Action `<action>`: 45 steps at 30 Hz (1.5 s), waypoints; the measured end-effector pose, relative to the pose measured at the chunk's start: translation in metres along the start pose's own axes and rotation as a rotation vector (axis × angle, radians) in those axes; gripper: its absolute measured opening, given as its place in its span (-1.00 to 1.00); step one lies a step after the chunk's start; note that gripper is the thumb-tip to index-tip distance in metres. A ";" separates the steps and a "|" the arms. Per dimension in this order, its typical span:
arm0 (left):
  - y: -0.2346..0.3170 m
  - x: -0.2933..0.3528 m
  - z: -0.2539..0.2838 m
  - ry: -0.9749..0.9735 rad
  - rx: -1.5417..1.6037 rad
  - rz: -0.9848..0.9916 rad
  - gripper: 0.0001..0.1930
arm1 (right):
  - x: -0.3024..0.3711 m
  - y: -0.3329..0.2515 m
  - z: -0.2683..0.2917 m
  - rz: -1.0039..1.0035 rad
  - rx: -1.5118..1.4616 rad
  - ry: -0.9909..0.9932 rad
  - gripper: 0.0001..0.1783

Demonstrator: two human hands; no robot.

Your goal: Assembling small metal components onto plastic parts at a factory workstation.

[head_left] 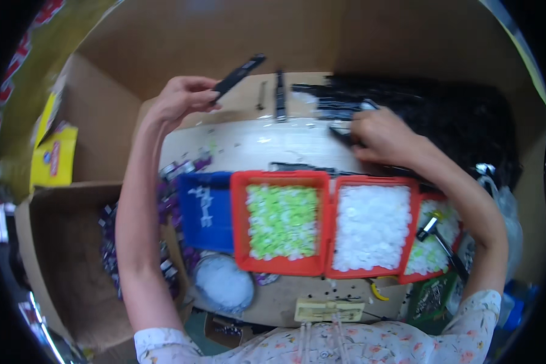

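My left hand (pixel 185 100) pinches one end of a flat black strip-like part (pixel 241 74), which tilts up to the right over the far end of the work surface. My right hand (pixel 379 133) is closed at the near-left edge of a pile of shiny black strips (pixel 418 112). From its fingers a dark, narrow piece (pixel 341 136) sticks out to the left; blur hides its exact kind. Between the hands another black strip (pixel 280 97) lies lengthwise, with a thin dark piece (pixel 261 96) beside it.
Nearer me stand a blue bin (pixel 191 233), a red bin (pixel 239 242) of green and white pieces, and a red bin (pixel 333 255) of white pieces. A hammer (pixel 446 246) lies over another bin at right. Cardboard walls (pixel 236 36) surround the surface; an open box (pixel 60 273) stands left.
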State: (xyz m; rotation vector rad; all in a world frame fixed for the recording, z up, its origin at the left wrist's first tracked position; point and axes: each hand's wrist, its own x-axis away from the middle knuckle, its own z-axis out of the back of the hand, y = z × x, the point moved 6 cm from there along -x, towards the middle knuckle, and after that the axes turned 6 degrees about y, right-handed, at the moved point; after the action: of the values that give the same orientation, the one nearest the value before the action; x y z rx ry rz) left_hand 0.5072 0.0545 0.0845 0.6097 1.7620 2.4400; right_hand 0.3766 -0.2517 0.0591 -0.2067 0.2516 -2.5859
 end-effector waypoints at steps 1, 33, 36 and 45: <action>-0.002 0.002 0.015 0.041 -0.011 0.011 -0.67 | 0.001 -0.002 0.006 -0.047 0.002 -0.019 -0.79; 0.029 0.044 -0.039 -0.120 -0.124 -0.028 -0.78 | 0.096 0.082 0.082 -0.435 0.041 0.543 -0.65; 0.033 0.045 -0.039 0.000 -0.062 -0.035 -0.83 | 0.085 0.067 0.073 -0.307 -0.124 0.513 -0.66; 0.053 0.071 -0.066 0.129 0.057 -0.238 -0.85 | -0.009 0.007 0.018 -0.114 0.164 0.237 -0.85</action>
State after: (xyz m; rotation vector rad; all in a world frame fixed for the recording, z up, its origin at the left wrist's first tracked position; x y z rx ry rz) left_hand 0.4275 -0.0029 0.1360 0.2336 1.8359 2.3207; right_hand 0.3908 -0.2558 0.0739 0.1494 0.1133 -2.7283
